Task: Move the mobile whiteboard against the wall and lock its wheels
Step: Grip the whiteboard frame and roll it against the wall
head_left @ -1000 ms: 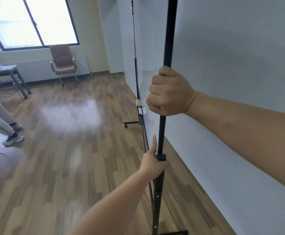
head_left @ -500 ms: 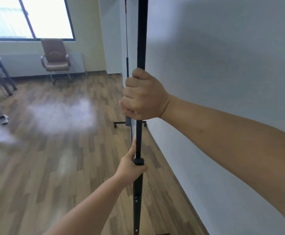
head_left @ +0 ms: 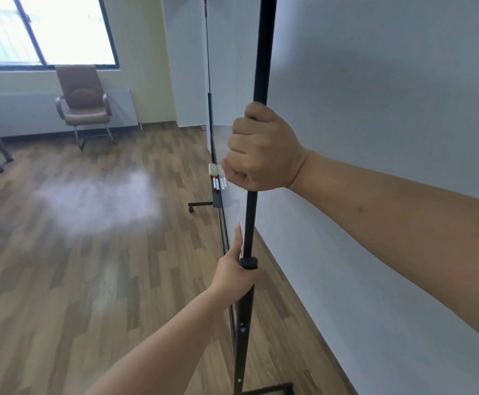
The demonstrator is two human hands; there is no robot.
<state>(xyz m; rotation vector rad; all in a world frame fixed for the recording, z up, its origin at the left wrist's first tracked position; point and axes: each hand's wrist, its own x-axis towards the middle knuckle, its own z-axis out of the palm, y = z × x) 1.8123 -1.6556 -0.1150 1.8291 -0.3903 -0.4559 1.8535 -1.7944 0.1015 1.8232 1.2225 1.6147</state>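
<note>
Since half a second ago the pole (head_left: 263, 52) is sitting further right in view, and the markers (head_left: 218, 184) on the whiteboard (head_left: 221, 155) are showing again. The board is standing edge-on, thin and black-framed, just beside the grey wall (head_left: 389, 109). The right hand (head_left: 261, 151) is gripping the pole in a full fist; the left hand (head_left: 234, 273) is wrapping it below at the collar.

Count so far: one whiteboard (head_left: 215, 132) on edge, two hands (head_left: 264, 151) on its near pole (head_left: 262, 67), two or three markers (head_left: 217, 184) in its tray, one chair (head_left: 83, 102) left of it, one window (head_left: 47, 27) above the chair
</note>
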